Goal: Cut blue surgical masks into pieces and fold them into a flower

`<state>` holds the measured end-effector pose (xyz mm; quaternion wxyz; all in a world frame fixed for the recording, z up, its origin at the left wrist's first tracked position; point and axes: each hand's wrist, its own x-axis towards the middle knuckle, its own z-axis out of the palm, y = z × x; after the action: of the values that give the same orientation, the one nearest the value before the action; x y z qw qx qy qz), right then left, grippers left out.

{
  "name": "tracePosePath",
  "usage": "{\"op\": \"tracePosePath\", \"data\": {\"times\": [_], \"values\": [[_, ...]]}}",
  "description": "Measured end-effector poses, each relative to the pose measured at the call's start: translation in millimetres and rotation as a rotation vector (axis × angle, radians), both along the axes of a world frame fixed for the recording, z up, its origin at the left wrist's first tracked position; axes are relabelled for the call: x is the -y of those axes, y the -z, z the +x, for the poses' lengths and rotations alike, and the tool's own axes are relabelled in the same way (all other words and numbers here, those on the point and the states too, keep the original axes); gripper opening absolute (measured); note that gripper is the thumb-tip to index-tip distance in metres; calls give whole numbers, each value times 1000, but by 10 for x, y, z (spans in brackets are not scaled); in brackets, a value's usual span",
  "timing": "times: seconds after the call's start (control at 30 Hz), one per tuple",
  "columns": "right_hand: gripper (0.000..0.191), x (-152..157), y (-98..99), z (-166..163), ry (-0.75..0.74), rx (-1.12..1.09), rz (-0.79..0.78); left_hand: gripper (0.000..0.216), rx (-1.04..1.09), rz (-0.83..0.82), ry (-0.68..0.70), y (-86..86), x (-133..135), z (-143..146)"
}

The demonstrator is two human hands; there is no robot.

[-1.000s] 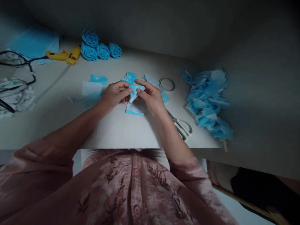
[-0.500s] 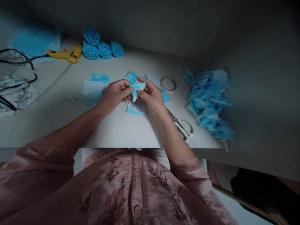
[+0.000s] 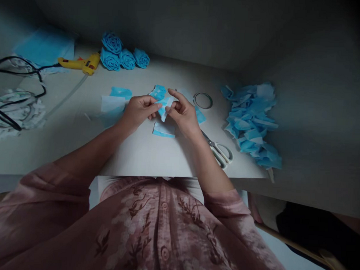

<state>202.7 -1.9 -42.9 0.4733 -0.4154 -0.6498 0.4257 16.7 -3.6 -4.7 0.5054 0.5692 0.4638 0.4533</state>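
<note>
My left hand (image 3: 138, 111) and my right hand (image 3: 183, 114) meet over the middle of the white table (image 3: 138, 149). Both pinch one small blue and white fabric piece (image 3: 163, 106) between thumb and fingers, just above the tabletop. The right index finger is raised over it. Under the hands lies another blue-edged white piece (image 3: 164, 130). More cut pieces (image 3: 113, 103) lie to the left of my left hand.
Scissors (image 3: 219, 150) lie right of my right wrist. A ring of tape (image 3: 203, 100) sits beyond them. A heap of blue pieces (image 3: 251, 123) is at the right. Blue fabric roses (image 3: 120, 56), a yellow glue gun (image 3: 80, 63) and a black cord (image 3: 19, 72) are at the back left.
My fingers have worked the small piece, folding it tighter between both hands. The right index finger has lifted. The camera has shifted slightly.
</note>
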Motion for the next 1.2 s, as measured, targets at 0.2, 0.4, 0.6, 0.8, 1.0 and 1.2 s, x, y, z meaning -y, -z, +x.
{"op": "tracePosePath", "data": {"times": [0.2, 0.4, 0.6, 0.8, 1.0, 1.2], "values": [[53, 74, -162, 38, 107, 252, 338, 17, 178, -102, -23, 12, -36, -10], [35, 125, -230, -27, 38, 398, 435, 21, 248, -152, -8, 26, -39, 3], [14, 102, -164, -42, 93, 321, 372, 23, 250, -141, -5, 20, -18, 20], [25, 102, -175, -60, 135, 170, 278, 21, 277, -131, 4, 15, -8, 22], [38, 116, -177, -101, 141, -21, 122, 17, 254, -126, 2, 1, 12, 39], [45, 103, -140, -136, 106, -217, -60, 17, 229, -116, 21, -22, 31, 41]]}}
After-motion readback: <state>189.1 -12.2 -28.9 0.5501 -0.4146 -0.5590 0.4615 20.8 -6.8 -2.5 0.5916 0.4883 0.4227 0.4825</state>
